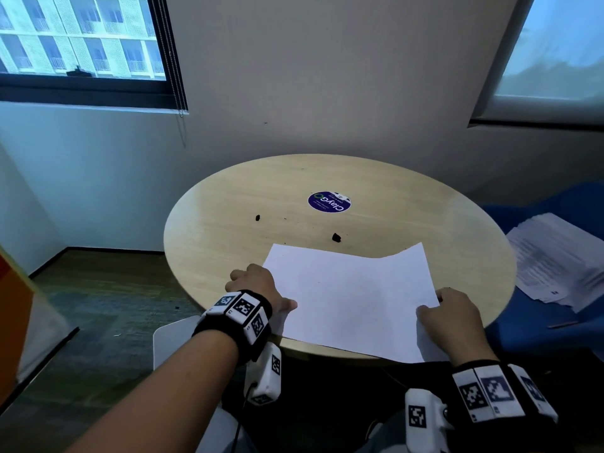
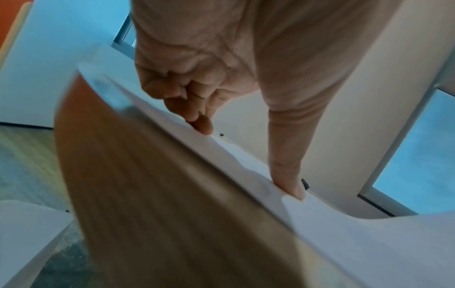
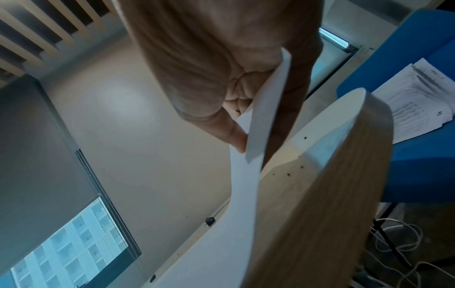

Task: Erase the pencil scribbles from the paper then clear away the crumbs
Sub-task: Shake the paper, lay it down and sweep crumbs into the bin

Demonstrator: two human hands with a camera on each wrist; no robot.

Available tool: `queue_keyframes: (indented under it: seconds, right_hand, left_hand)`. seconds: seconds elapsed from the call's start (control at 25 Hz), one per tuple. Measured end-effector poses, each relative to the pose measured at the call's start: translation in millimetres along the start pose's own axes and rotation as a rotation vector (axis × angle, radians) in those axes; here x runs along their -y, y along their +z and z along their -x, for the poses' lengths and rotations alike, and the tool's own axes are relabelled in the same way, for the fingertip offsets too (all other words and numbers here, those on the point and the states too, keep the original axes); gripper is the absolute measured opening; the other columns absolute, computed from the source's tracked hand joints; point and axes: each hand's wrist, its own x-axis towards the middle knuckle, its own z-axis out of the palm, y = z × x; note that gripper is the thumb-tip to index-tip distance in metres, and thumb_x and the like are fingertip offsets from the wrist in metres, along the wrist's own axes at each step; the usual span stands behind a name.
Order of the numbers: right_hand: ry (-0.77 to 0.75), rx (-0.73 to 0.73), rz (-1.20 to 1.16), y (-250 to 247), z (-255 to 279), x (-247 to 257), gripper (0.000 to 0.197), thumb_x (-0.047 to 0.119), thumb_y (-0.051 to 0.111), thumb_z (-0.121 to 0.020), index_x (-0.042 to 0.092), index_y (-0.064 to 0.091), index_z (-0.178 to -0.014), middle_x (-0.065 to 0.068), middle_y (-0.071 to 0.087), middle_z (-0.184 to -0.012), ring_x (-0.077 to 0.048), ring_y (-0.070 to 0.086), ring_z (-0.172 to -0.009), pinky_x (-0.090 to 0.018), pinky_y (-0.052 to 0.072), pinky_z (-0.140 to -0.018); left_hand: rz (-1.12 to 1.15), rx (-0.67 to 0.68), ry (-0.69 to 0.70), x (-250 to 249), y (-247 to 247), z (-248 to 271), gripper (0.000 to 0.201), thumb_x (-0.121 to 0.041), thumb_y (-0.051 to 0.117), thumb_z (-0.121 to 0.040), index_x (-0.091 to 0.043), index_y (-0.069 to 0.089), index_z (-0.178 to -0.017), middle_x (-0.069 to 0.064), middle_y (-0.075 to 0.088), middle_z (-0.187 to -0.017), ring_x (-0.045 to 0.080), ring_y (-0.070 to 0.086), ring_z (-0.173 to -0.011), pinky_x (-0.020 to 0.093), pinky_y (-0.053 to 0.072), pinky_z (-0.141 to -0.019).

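A white sheet of paper (image 1: 349, 299) lies at the near edge of the round wooden table (image 1: 248, 204), its near side overhanging. No pencil marks show on it. My left hand (image 1: 261, 289) holds its left edge, with the thumb (image 2: 288, 175) on top and the fingers (image 2: 200, 122) curled at the edge. My right hand (image 1: 452, 317) pinches the near right corner, which bends up between thumb (image 3: 231, 134) and fingers. Two dark lumps (image 1: 336, 237) (image 1: 257, 218) sit on the table beyond the paper. Tiny dark crumbs (image 3: 288, 175) dot the wood by the right corner.
A round blue sticker (image 1: 329, 201) is stuck near the table's middle. A stack of printed sheets (image 1: 555, 263) rests on a blue chair (image 1: 555, 325) to the right. A white seat (image 1: 170, 341) stands low on the left. Cables (image 3: 399, 243) lie on the floor.
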Motion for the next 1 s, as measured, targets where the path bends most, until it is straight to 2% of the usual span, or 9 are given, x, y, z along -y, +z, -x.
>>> queue_keyframes:
  seconds: [0.08,0.2,0.4,0.52,0.64,0.72,0.84,0.92,1.0]
  right_hand:
    - [-0.05,-0.017,-0.002,-2.3,1.2,2.0,0.005,0.008,0.056,-0.083,0.006,0.057,-0.079,-0.006,0.059,-0.082,-0.027,0.051,-0.074,-0.029,0.032,-0.054]
    - [-0.124,-0.044,-0.017,-7.6,3.1,8.7,0.004,0.009,0.056,-0.086,0.008,0.058,-0.082,0.0,0.056,-0.078,-0.024,0.05,-0.075,-0.028,0.032,-0.055]
    - [-0.181,-0.067,-0.037,-9.8,9.2,18.7,0.004,0.009,0.056,-0.087,0.011,0.058,-0.089,0.001,0.055,-0.08,-0.022,0.047,-0.074,-0.026,0.031,-0.055]
    - [-0.194,-0.066,-0.07,-10.7,12.4,20.6,0.005,0.009,0.055,-0.089,0.012,0.058,-0.091,0.003,0.053,-0.078,-0.013,0.045,-0.067,-0.021,0.03,-0.054]
    - [-0.233,-0.076,-0.092,-12.2,13.6,21.1,0.004,0.008,0.055,-0.089,0.011,0.058,-0.09,-0.001,0.057,-0.081,-0.007,0.046,-0.067,-0.021,0.03,-0.053]
    - [-0.257,-0.082,-0.127,-15.3,16.1,23.1,0.006,0.008,0.056,-0.09,0.013,0.058,-0.091,-0.001,0.058,-0.083,-0.013,0.049,-0.069,-0.025,0.033,-0.055]
    - [-0.296,-0.121,-0.164,-21.0,18.1,27.6,0.008,0.008,0.058,-0.09,0.016,0.058,-0.091,-0.001,0.058,-0.084,-0.02,0.051,-0.075,-0.028,0.034,-0.062]
    - [-0.354,-0.162,-0.198,-24.7,16.5,32.3,0.008,0.008,0.059,-0.09,0.016,0.059,-0.089,0.0,0.059,-0.082,-0.018,0.052,-0.074,-0.027,0.036,-0.059]
    - [-0.439,-0.207,-0.24,-28.9,14.3,39.0,0.009,0.007,0.058,-0.091,0.016,0.058,-0.089,0.002,0.059,-0.079,-0.014,0.054,-0.072,-0.024,0.039,-0.056]
  left_hand:
    - [0.027,-0.008,0.003,3.8,-0.7,-1.9,0.092,-0.066,0.082,-0.061,-0.007,0.044,-0.121,0.012,0.054,-0.122,0.031,0.052,-0.117,0.036,0.047,-0.093]
    - [-0.01,0.013,0.024,7.9,-1.3,-3.1,0.077,-0.069,0.078,-0.064,-0.013,0.05,-0.108,0.007,0.056,-0.117,0.031,0.049,-0.115,0.035,0.045,-0.091]
    - [-0.025,0.02,-0.042,3.5,-3.8,3.6,0.082,-0.067,0.079,-0.064,-0.013,0.05,-0.119,0.013,0.042,-0.126,0.034,0.042,-0.118,0.037,0.041,-0.085]
    - [0.061,-0.001,-0.05,4.3,-5.2,2.1,0.094,-0.062,0.086,-0.058,-0.008,0.044,-0.123,0.012,0.051,-0.125,0.032,0.05,-0.117,0.037,0.048,-0.09]
    - [0.258,0.032,-0.062,6.9,-5.4,4.3,0.091,-0.047,0.092,-0.059,-0.006,0.038,-0.119,0.011,0.058,-0.117,0.033,0.055,-0.115,0.04,0.051,-0.087]
    - [0.379,0.024,-0.052,8.9,-4.3,4.7,0.079,-0.036,0.09,-0.066,-0.007,0.037,-0.118,0.012,0.059,-0.116,0.034,0.057,-0.111,0.04,0.05,-0.085]
    - [0.513,-0.109,0.06,10.6,-9.9,1.3,0.034,-0.021,0.07,-0.087,-0.006,0.052,-0.111,0.012,0.062,-0.114,0.03,0.058,-0.097,0.031,0.044,-0.074]
    - [0.616,-0.206,0.138,8.4,-21.2,1.2,0.009,-0.015,0.057,-0.094,-0.009,0.055,-0.099,0.011,0.062,-0.106,0.026,0.052,-0.086,0.028,0.037,-0.064]
    - [0.723,-0.274,0.217,3.2,-34.9,4.9,0.004,-0.014,0.051,-0.097,-0.01,0.053,-0.099,0.006,0.059,-0.1,0.024,0.051,-0.085,0.029,0.034,-0.062]
